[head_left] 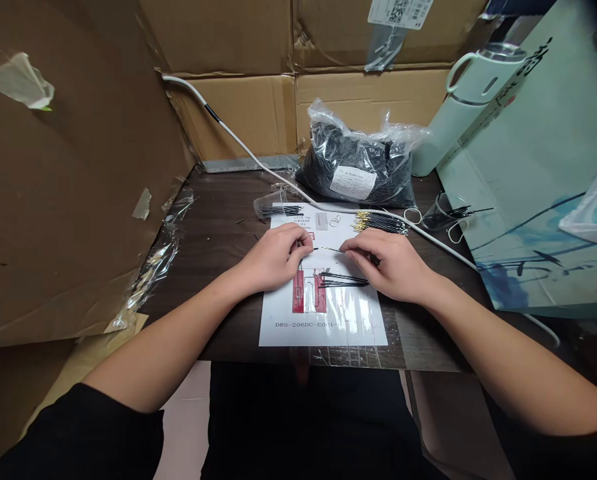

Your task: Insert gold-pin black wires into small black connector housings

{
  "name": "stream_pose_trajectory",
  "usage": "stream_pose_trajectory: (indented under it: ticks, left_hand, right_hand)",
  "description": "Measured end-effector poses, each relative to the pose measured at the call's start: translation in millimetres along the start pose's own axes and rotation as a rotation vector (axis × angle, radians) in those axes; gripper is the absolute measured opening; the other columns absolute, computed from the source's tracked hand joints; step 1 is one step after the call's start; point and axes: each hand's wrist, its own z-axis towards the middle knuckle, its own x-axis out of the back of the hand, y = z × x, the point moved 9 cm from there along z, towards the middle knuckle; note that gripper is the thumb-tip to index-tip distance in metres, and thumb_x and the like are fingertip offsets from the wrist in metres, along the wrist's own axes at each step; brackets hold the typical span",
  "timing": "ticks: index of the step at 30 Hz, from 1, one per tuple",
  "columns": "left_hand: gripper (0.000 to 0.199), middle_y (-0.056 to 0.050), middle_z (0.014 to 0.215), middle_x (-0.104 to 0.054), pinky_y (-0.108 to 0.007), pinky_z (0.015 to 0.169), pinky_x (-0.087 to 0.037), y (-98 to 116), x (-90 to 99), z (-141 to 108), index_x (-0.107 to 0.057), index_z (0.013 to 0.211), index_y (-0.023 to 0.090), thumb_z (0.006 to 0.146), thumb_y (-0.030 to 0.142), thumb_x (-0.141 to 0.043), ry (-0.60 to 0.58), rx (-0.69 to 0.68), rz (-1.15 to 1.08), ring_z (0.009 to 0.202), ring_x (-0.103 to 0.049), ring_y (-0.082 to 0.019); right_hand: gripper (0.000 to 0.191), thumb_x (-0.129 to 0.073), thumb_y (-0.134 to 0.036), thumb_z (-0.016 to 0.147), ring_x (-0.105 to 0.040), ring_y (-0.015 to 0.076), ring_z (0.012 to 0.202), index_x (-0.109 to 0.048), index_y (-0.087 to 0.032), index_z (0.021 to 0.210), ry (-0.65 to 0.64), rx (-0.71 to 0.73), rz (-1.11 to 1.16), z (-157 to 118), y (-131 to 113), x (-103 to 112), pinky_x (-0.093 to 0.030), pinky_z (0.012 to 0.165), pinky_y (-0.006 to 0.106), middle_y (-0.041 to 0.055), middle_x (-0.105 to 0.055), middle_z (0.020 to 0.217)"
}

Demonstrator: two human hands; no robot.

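Above the printed white sheet (pixel 281 303), my left hand (pixel 278 257) and my right hand (pixel 391 263) face each other, a short gap apart. A thin black wire (pixel 328 249) spans that gap, with a pale stretch in its middle. Both hands are closed in a pinch, one at each end of it; the fingers hide its ends. Several loose black wires (pixel 345 283) lie across the sheet below my right hand, over a red printed picture (pixel 298 293). Just beyond my right hand is a bundle of black wires with gold-coloured ends (pixel 381 223).
A clear plastic bag of black pieces (pixel 358 160) stands at the back. Clear cups lie left (pixel 271 205) and right (pixel 441 212), with thin black pieces. A white cable (pixel 251 155) crosses the table. Cardboard (pixel 68 173), a pale bottle (pixel 453 123) and a printed bag (pixel 538 173) flank the area.
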Motion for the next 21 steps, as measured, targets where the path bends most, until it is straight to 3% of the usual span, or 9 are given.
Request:
stream_pose_trajectory:
  ticks: [5,21]
  left_hand:
    - [0.008,-0.004,0.093,-0.072,-0.034,0.078,-0.047,5.3,2.7,0.1,-0.071,0.094,0.019,0.099,0.018,-0.065,0.024,-0.004,-0.059,0.079,-0.060,-0.019]
    - [0.008,-0.003,0.092,-0.072,-0.032,0.075,-0.046,8.8,1.3,-1.1,-0.074,0.094,0.018,0.099,0.018,-0.068,0.026,-0.041,-0.080,0.077,-0.059,-0.016]
  right_hand:
    - [0.020,-0.055,-0.024,0.109,-0.070,0.0251,0.087,-0.075,-0.021,0.108,0.037,0.019,-0.003,0.3,-4.3,4.2,-0.056,0.082,0.041,0.0092,-0.077,0.096]
    - [0.016,-0.058,-0.017,0.108,-0.068,0.0222,0.081,-0.073,-0.019,0.109,0.066,0.101,-0.014,-1.2,-8.3,5.8,-0.054,0.076,0.037,0.0073,-0.074,0.092]
